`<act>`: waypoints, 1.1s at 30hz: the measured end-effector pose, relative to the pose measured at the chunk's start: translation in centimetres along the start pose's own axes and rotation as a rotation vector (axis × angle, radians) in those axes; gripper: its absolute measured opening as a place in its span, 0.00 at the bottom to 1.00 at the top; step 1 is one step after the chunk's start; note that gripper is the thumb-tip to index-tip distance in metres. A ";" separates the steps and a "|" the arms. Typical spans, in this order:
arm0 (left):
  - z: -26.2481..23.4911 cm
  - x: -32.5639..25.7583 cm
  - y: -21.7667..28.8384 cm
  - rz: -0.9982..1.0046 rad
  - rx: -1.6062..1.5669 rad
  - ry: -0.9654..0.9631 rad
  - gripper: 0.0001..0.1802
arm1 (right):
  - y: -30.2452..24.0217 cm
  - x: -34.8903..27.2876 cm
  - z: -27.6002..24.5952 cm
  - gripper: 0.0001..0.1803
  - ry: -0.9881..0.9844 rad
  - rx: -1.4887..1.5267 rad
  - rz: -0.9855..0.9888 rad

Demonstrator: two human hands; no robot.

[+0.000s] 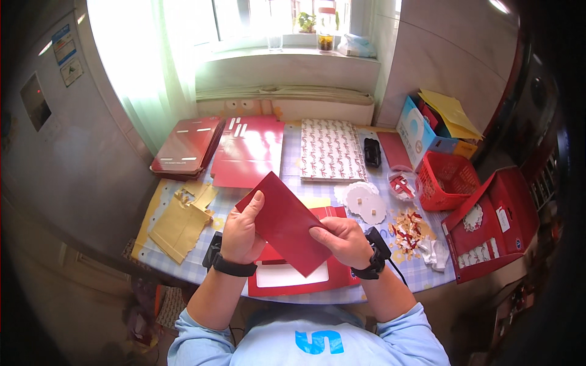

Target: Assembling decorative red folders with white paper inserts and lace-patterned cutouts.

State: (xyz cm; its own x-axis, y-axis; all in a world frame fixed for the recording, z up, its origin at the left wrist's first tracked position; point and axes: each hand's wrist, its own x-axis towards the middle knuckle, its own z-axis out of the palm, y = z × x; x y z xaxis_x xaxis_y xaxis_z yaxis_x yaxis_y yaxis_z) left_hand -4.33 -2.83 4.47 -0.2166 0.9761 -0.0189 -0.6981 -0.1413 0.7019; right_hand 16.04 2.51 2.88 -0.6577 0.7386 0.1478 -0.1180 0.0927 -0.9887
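Starting at far left: stack of dark red card sheets (186,146) at the back of the table (421,274), yellow paper pieces (183,222) nearer the front edge. Next to the stack, glossy red sheets (251,152) lying flat. Left hand (243,232), black wristband, closed on the left edge of a red card (285,222), thumb on its upper face, other fingers behind it. Card held tilted above the table, just over an open red folder (299,277) with a white panel inside. Right hand (345,241) gripping the card's right edge, thumb on top, fingers curled beneath. Behind, red-and-white patterned sheet (329,149); white round paper cutouts (363,201) just right of the card. Further right, red paper scraps (406,229), red plastic basket (448,180), open red box (494,226) at the table's right end.
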 end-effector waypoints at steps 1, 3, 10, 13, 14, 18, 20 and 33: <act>-0.1 0.1 0.0 0.000 0.000 0.000 0.10 | 0.0 0.0 -0.1 0.11 0.000 0.000 0.000; -0.3 0.3 0.3 -0.001 -0.002 -0.047 0.11 | -0.1 -0.1 -0.2 0.12 -0.009 -0.037 0.029; 2.6 0.3 4.1 1.211 1.739 -0.218 0.18 | -0.1 -0.4 -0.8 0.09 -0.035 -0.392 -0.080; 4.0 -0.2 1.6 1.139 1.975 -0.638 0.10 | -0.9 -0.5 0.5 0.08 -0.158 -0.491 -0.293; 3.8 0.1 0.7 1.160 1.991 -0.663 0.14 | -0.7 -0.6 0.3 0.07 -0.188 -0.481 -0.291; 3.1 1.5 -0.2 1.200 1.914 -0.690 0.23 | -0.7 -0.5 0.2 0.06 -0.125 -0.514 -0.315; 3.0 1.5 -0.2 1.199 1.887 -0.684 0.22 | -0.7 -0.6 0.1 0.07 -0.133 -0.525 -0.318; 0.5 3.6 3.8 1.326 1.847 -0.286 0.15 | -1.3 -0.5 -0.3 0.07 0.006 -0.360 -0.174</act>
State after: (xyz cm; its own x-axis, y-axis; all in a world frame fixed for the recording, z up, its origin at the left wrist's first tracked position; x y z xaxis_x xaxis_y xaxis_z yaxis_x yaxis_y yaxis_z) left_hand -7.42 0.27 7.47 0.3149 0.5139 0.7979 0.9045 -0.4173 -0.0883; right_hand 16.71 2.22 4.04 -0.6461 0.6955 0.3144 0.0422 0.4438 -0.8951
